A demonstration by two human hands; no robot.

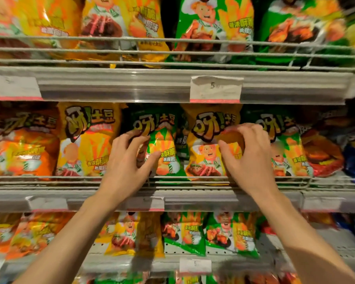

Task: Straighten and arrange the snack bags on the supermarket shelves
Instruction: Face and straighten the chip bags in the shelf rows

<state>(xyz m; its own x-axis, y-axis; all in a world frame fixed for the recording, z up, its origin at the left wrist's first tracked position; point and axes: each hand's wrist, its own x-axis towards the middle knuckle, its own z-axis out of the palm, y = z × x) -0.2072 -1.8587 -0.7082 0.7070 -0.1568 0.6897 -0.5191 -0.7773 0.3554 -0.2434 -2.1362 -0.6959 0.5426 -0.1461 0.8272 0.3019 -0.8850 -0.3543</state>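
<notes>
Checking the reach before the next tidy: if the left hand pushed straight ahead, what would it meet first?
Probably the green snack bag: the left hand already has its fingers curled at that bag's left edge.

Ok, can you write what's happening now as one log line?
shelf: middle | left hand: on green bag | right hand: on yellow bag | step: straightening

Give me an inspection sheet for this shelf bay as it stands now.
Surface: middle shelf with wire front rail, fully stocked.
Job's things: green bag and yellow bag upright side by side, yellow one sitting among green ones.
Clutter: nothing seen.
Hands: left hand grips the green bag; right hand grips the yellow bag.
Cables: nothing seen.
Surroundings: price tag above, more snack bags on the upper and lower shelves.
</notes>
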